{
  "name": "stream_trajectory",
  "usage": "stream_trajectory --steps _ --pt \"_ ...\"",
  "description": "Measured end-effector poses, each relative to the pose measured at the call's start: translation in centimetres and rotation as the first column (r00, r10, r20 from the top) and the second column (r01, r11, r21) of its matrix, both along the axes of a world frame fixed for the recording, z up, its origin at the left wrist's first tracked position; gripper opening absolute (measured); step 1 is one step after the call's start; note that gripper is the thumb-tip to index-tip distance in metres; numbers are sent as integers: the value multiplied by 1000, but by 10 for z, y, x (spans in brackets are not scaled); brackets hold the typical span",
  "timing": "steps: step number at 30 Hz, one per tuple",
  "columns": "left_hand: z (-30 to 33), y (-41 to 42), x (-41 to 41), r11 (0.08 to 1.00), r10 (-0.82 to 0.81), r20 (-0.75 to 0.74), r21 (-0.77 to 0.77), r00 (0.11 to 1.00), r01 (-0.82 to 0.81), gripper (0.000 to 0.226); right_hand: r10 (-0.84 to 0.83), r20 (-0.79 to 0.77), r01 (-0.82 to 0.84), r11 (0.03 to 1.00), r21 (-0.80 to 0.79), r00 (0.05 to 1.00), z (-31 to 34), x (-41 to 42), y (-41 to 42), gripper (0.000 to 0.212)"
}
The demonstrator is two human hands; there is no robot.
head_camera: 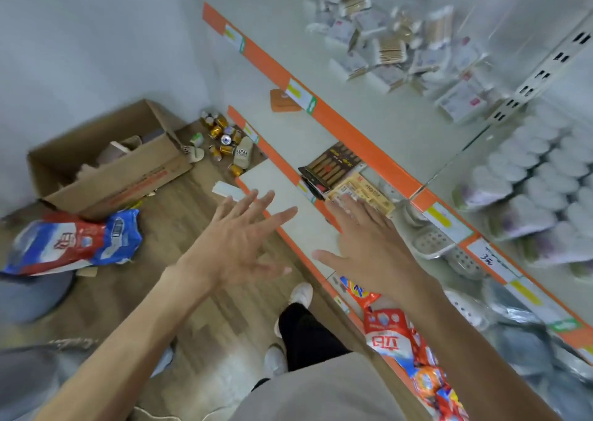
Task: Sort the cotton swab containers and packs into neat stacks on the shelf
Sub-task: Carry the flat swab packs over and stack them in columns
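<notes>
A jumbled heap of cotton swab containers and packs [394, 44] lies on the upper shelf [288, 38] at the top right, boxes and clear packs tilted every way, blurred. My left hand [237, 240] hovers over the floor in front of the shelves, fingers spread, holding nothing. Beside it my right hand [365, 240] is stretched flat over the lower shelf edges, fingers straight and also holding nothing. Both hands are well below the heap and apart from it.
Orange-edged shelves [353, 131] run diagonally. Lower shelves hold an incense pack [333, 163], white baskets [433, 244] and detergent bags [394, 334]. On the wooden floor stand a cardboard box [106, 163], small cans [221, 141] and a blue-red bag [73, 240]. My feet [298, 295] stand below.
</notes>
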State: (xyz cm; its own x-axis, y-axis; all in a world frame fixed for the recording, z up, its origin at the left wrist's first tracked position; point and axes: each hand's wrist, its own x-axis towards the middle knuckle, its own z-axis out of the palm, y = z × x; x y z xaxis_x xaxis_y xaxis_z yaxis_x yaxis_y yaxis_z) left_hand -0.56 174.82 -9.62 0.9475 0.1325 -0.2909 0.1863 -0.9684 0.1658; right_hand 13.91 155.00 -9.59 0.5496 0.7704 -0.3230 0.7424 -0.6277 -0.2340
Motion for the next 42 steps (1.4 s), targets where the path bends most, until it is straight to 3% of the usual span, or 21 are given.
stream_trajectory --steps 11,25,29,32,35,42 --pt "10 103 162 970 -219 -74 95 973 226 85 -177 8 175 979 105 984 8 119 96 97" --pt "4 175 283 957 -280 124 -45 952 288 88 -365 -4 365 928 70 931 15 213 155 95" --pt "0 192 323 940 -294 187 -119 937 318 83 -508 37 499 856 135 861 5 240 174 83" --pt "-7 198 370 919 -343 220 -121 913 374 80 -596 126 581 802 136 793 1 271 184 85" --pt "-22 195 419 890 -390 241 -146 889 431 82 -680 101 667 733 136 726 -7 289 191 86" --pt "-66 200 440 832 -376 363 -273 852 483 75 -801 50 786 595 168 597 -25 242 215 80"
